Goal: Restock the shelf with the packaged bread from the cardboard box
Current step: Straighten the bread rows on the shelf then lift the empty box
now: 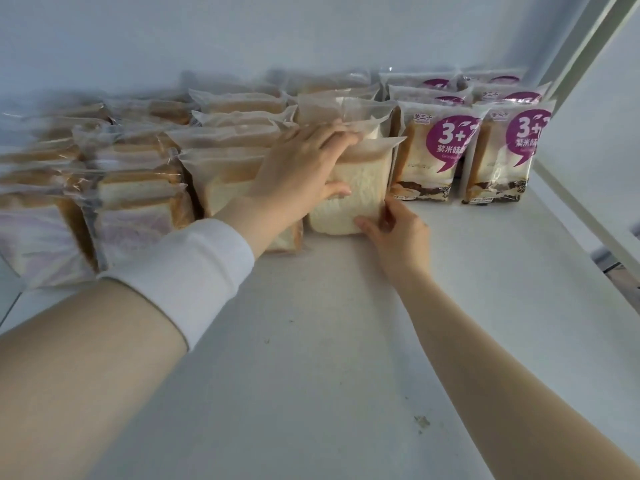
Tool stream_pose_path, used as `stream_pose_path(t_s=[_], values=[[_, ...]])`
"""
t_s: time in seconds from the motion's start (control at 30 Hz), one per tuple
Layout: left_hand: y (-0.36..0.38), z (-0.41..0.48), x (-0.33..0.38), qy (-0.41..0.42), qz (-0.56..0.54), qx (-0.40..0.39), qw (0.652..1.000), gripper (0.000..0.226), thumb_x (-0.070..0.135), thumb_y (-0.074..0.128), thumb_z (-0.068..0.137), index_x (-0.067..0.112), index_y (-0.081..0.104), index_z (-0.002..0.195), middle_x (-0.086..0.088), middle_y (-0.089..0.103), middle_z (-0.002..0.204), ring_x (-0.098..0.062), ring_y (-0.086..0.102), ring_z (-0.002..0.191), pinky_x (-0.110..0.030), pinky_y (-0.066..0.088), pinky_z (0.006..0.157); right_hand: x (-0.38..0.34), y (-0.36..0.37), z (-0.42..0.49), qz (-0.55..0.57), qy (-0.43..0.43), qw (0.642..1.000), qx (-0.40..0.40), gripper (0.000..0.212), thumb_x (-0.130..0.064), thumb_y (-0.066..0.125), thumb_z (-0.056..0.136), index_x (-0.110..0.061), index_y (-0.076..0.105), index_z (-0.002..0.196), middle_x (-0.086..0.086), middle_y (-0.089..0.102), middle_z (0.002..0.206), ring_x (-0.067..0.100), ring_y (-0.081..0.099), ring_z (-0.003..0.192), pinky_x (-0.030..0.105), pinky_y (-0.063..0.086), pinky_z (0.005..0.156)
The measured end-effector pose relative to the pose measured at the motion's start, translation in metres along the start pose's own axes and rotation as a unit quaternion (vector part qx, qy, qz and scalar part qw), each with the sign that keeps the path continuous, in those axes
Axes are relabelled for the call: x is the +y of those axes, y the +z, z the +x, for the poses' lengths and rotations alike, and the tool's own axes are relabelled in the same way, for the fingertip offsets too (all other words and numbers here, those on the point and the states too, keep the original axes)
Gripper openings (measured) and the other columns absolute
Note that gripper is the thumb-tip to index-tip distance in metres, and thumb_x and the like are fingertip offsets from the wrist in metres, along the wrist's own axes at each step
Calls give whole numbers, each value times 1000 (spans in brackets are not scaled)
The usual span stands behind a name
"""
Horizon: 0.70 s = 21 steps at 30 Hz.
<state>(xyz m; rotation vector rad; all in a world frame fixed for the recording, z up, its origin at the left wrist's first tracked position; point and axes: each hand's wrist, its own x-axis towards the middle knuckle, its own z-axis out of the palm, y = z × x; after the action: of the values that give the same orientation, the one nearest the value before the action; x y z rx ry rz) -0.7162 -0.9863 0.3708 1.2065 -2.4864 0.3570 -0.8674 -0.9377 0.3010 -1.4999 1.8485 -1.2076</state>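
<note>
Gently: your left hand [304,168] clasps the bread pack [362,187] by its top, your right hand [394,230] pinches its lower corner. It looks soft, light and crushable, so keep to the edges.

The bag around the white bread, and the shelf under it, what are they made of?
The bag looks like thin plastic film, frosted and half see-through: the bread shows through it, and its flat top edge crinkles. The shelf looks hard, smooth and matte white, perhaps painted metal or coated board; the picture cannot settle which.
</note>
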Motion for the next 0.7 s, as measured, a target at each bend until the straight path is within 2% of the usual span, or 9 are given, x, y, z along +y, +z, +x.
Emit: stream_pose_path(t_s=[0.13, 0.2, 0.23, 0.27, 0.3, 0.37, 0.47, 0.53, 0.7], values=[[4, 1, -1, 0, -9, 16, 1000, 69, 37, 70, 75, 11, 45, 133, -6, 46, 142, -23, 39, 134, -37, 28, 110, -4, 3, 1, -8, 11, 1000, -5, 46, -26, 71, 79, -12, 59, 121, -2, 60, 86, 12, 47, 77, 16, 30, 59], [1, 2, 0, -4, -18, 19, 1000, 75, 38, 71, 73, 10, 41, 136, -10, 45, 142, -26, 39, 134, -39, 26, 111, -5, -8, 4, -15, 15, 999, -49, 51, -27, 71, 79, -15, 56, 126, 1, 64, 94, 13, 51, 83, 8, 35, 59], [-3, 2, 3, -5, -22, 25, 999, 79, 41, 70, 73, 9, 39, 138, -14, 44, 142, -29, 39, 134, -41, 24, 112, -3, -16, 5, -14, 12, 998, -63, 55, -28, 72, 79, -17, 54, 129, 2, 66, 106, 15, 55, 92, 3, 37, 67], [-7, 4, 7, -3, -25, 35, 999, 82, 44, 67, 73, 6, 37, 139, -18, 42, 143, -32, 38, 134, -42, 23, 112, -1, -28, 6, -14, 2, 998, -62, 58, -30, 72, 78, -19, 52, 131, 2, 64, 120, 15, 56, 104, 5, 38, 81], [-12, 8, 13, 4, -27, 47, 999, 84, 48, 62, 73, 4, 36, 139, -20, 41, 143, -34, 38, 134, -43, 22, 113, 3, -40, 6, -21, -18, 999, -41, 60, -31, 73, 77, -19, 51, 131, 1, 60, 126, 14, 55, 112, 13, 39, 91], [-19, 26, 32, 28, -26, 55, 998, 85, 51, 54, 72, 3, 33, 140, -20, 40, 144, -34, 36, 134, -40, 19, 112, 10, -66, 9, -50, -56, 997, 35, 57, -30, 74, 76, -17, 54, 128, 2, 60, 124, 12, 55, 107, 22, 43, 92], [-14, 72, 63, 43, -23, 7, 999, 83, 48, 59, 75, 11, 28, 142, -12, 37, 146, -28, 34, 136, -40, 23, 112, 22, -88, 25, -71, -38, 993, 90, 54, -26, 74, 76, -11, 55, 125, 5, 59, 113, 21, 57, 101, 27, 47, 86], [-5, 104, 74, 37, -1, -26, 999, 80, 44, 65, 76, 15, 29, 142, -9, 40, 144, -27, 38, 133, -42, 30, 109, 26, -86, 38, -92, -22, 993, 72, 57, -26, 71, 80, -9, 48, 129, 8, 57, 118, 25, 53, 109, 35, 45, 93], [17, 137, 60, -27, -1, -96, 995, 71, 44, 70, 72, 17, 44, 131, -6, 41, 143, -27, 38, 131, -47, 37, 105, 32, -59, 63, -91, -12, 994, 51, 62, -28, 61, 87, -10, 33, 139, 9, 47, 135, 25, 41, 124, 30, 33, 99]])
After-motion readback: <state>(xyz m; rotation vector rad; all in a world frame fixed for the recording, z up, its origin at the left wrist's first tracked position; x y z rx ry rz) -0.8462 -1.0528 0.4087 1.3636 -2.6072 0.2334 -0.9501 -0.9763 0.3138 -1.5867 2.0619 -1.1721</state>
